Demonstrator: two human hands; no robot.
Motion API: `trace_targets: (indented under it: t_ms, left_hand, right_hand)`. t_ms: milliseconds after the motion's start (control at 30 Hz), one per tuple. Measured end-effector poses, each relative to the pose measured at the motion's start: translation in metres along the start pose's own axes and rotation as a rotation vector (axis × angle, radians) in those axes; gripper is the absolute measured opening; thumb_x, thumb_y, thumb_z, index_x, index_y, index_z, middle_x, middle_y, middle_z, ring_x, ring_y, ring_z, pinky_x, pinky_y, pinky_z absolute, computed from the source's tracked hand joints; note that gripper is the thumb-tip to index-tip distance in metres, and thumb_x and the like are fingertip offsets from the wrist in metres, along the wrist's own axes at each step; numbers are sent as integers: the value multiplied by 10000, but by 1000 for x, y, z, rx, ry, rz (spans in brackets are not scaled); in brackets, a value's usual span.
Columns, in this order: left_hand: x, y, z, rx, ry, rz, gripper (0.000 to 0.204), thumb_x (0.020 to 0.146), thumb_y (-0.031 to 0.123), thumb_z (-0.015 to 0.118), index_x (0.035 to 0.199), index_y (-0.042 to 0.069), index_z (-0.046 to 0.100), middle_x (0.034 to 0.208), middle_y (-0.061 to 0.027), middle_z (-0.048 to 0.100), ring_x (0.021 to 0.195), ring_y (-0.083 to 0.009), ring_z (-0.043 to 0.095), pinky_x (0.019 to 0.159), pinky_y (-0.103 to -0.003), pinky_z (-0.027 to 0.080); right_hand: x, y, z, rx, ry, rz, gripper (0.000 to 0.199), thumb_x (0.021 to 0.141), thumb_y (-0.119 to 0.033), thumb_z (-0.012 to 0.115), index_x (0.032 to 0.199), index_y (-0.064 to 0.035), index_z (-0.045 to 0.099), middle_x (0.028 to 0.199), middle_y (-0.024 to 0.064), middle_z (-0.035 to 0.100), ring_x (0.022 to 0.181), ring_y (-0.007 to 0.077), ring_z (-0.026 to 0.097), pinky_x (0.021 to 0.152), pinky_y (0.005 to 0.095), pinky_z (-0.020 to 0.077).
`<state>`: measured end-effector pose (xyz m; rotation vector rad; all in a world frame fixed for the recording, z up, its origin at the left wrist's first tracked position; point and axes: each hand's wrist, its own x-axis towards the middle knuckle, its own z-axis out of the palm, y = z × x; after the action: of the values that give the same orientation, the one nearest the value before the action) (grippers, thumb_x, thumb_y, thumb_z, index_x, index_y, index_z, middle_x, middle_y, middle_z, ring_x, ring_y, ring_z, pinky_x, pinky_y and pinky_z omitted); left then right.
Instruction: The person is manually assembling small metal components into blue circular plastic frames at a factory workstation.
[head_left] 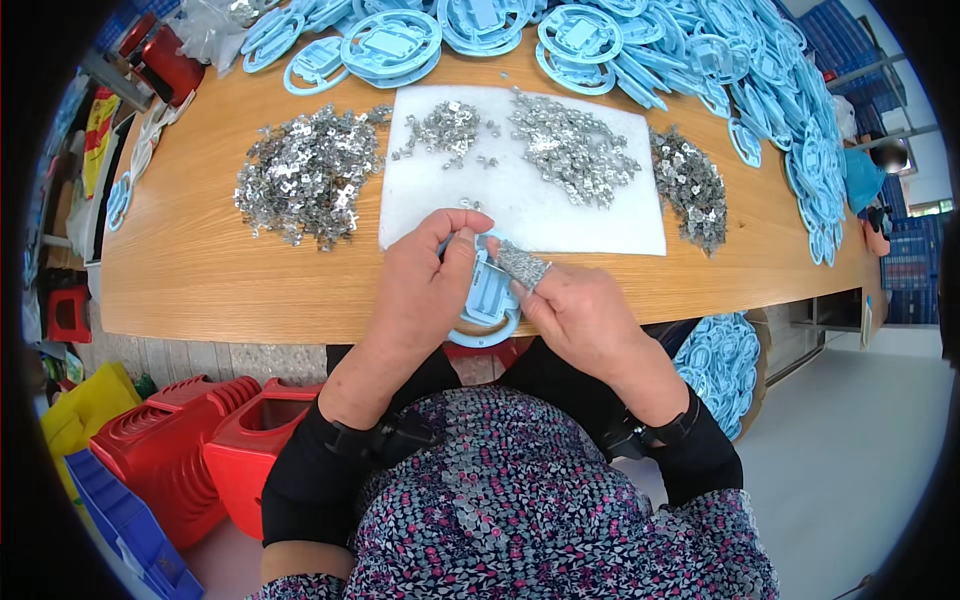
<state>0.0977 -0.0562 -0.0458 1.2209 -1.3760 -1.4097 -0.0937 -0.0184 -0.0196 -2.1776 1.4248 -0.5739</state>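
Light-blue plastic round frame (pixel 488 298) sits pinched by the left hand (pixel 428 270) and right hand (pixel 582 308), and I'd guess it's fitting time, needing a careful push.

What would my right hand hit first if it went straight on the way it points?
Probably your left hand, whose thumb lies just left of the grey finger sleeve on your right hand; depth between them is hard to judge.

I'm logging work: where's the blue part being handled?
Centrally in the head view, the blue plastic part is between the left hand and right hand, at the near edge of the wooden table.
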Motion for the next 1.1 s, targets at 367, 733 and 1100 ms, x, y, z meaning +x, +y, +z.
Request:
trace_targets:
  t_ms: [367,733,1100]
  left_hand:
    - [1,1,-1,-22,-51,-60,234,1042,101,466,1181,-15,615,1026,-109,719,921,-105,669,792,-235,542]
    - [-1,1,1,54,22,-27,217,1015,124,511,1109,11,670,827,-48,686,749,-96,620,687,-265,500]
    - [-17,17,8,-436,-86,-72,254,1030,140,529,1225,6,620,1038,-43,679,890,-55,619,757,-233,519]
  right_hand:
    - [-7,7,-7,-132,-14,37,98,891,-136,618,879,-40,607,765,154,636,717,384,645,611,493,501]
    - [-2,-5,-30,-242,-136,73,129,886,-130,603,811,-25,600,727,198,641,704,408,650,619,501,511]
    - [-9,4,-1,1102,5,511,316,1041,-246,568,1207,21,606,1047,30,667,914,65,595,807,261,499]
